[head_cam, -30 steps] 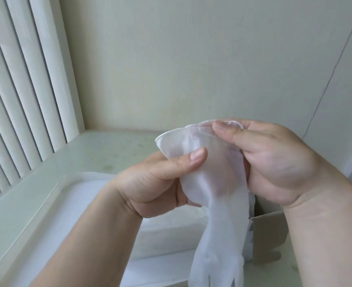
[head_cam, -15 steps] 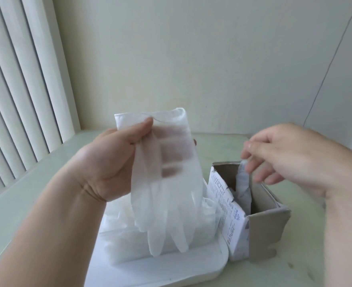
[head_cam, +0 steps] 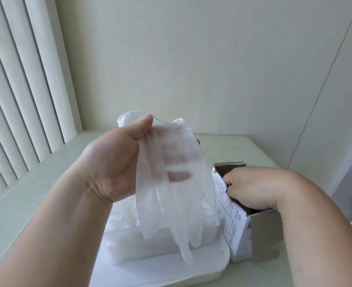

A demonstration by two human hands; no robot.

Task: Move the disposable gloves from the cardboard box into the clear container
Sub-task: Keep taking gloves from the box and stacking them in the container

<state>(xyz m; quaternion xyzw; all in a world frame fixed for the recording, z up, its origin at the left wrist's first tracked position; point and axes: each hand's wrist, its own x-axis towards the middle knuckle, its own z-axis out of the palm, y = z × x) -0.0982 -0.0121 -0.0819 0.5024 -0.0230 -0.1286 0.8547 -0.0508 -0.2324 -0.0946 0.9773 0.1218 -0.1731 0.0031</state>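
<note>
Dipping from its hover, the right hand is now down inside the cardboard box. Its fingers are hidden, so I can't tell what it grips. Just left of the box sits the clear container. Directly above it the left hand pinches a glove by the cuff, long axis vertical, fingertips dangling toward the opening.

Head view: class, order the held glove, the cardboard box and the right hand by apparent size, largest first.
1. held glove, though nearest the camera.
2. cardboard box.
3. right hand, fingers hidden inside the box.
</note>
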